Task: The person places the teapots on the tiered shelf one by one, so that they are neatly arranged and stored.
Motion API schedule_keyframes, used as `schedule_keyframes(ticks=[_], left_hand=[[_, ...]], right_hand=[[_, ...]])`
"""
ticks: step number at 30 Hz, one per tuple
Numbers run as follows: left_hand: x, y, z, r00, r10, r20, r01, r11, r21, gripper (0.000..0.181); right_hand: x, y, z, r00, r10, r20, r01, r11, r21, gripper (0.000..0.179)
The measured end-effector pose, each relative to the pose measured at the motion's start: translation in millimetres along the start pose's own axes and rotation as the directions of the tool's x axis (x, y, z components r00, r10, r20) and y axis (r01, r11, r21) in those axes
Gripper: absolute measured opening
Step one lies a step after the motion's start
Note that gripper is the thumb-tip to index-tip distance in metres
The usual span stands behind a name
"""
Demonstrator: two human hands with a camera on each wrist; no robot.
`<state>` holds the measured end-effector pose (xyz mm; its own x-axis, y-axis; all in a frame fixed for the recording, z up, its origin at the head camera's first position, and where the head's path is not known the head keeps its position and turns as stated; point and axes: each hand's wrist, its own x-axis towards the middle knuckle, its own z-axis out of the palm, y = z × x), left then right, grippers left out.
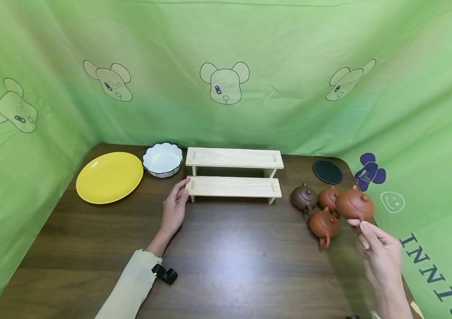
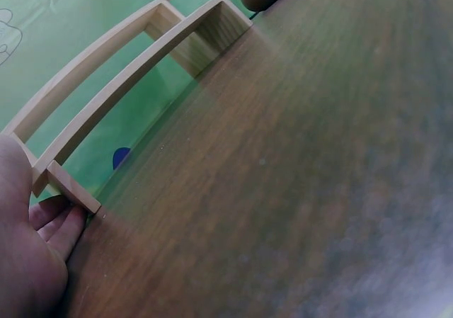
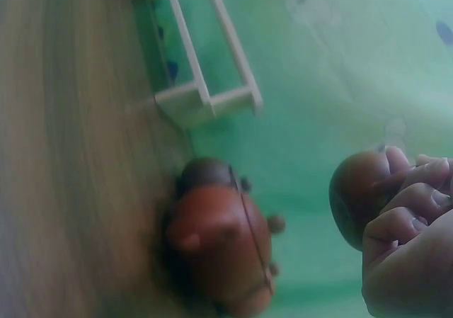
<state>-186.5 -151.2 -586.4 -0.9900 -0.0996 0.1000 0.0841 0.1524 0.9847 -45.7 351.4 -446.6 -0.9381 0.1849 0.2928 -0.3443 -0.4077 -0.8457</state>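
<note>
In the head view my right hand [image 1: 381, 252] pinches a reddish-brown clay teapot [image 1: 354, 204] by its handle, raised above the table. The right wrist view shows the fingers curled at this teapot [image 3: 354, 197]. Just left of it stand two more reddish teapots, one in front [image 1: 324, 223] and one behind [image 1: 328, 198], beside a dark brown teapot [image 1: 304, 197]. My left hand [image 1: 175, 208] touches the left end of a two-step wooden shelf [image 1: 233, 187], fingers reaching along its side. In the left wrist view, fingertips [image 2: 67, 229] lie by the shelf's leg.
A yellow plate [image 1: 110, 178] and a white scalloped bowl [image 1: 163, 159] stand left of the shelf. A dark round coaster [image 1: 327, 172] lies behind the teapots. Green printed cloth [image 1: 226, 119] hangs around the brown wooden table [image 1: 233, 266].
</note>
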Motion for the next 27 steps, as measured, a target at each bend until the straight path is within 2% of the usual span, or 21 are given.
schedule_keyframes(ticks=[7,11,18,27], left_hand=[[-0.2,-0.1,0.3,1.0,0.011,0.007,-0.011,1.0,-0.005,0.038],[-1.6,2.1,1.2,1.0,0.003,0.007,-0.003,1.0,-0.011,0.038],[-5.9,11.4,2.2,0.998,0.059,-0.018,-0.058,0.997,0.048,0.039],[-4.4,9.9,2.9,0.998,0.048,-0.029,-0.046,0.998,0.05,0.039]], right_hand=[[8.3,5.2,21.5,0.994,0.052,0.097,-0.043,0.995,-0.095,0.042],[11.0,10.8,35.0,0.992,0.07,0.103,-0.055,0.989,-0.137,0.04],[13.6,27.4,61.2,0.988,0.12,0.1,-0.105,0.984,-0.141,0.039],[19.3,46.3,89.9,0.968,0.218,0.121,-0.189,0.959,-0.213,0.04]])
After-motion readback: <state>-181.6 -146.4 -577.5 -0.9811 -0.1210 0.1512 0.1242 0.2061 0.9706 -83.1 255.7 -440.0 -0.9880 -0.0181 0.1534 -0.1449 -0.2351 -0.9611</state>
